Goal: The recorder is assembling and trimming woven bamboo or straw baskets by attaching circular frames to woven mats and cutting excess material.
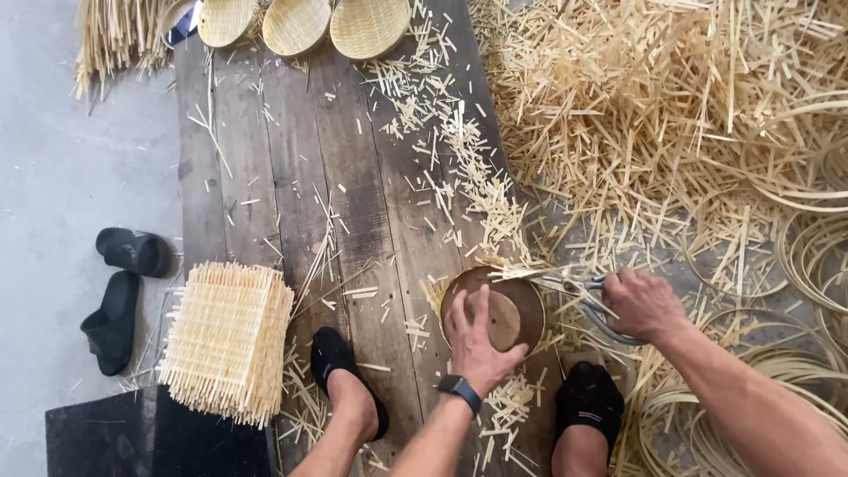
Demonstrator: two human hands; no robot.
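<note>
My left hand (pixel 477 340) presses down on a round brown wooden mould (pixel 517 305) that sits over a woven bamboo mat on the plank floor. My right hand (pixel 643 303) grips metal shears (pixel 574 287), whose blades reach the mould's far right rim, where pale strip ends (pixel 508 272) stick out. A dark watch (pixel 459 389) is on my left wrist. My feet, in black socks (pixel 340 358), rest on either side of the mould.
A stack of square woven bamboo mats (pixel 228 340) lies left of my feet. Three finished round baskets (pixel 296 25) sit at the far end of the dark wooden planks (pixel 291 177). A heap of bamboo offcuts (pixel 662 106), coiled hoops (pixel 795 238), and black slippers (pixel 119 291) surround me.
</note>
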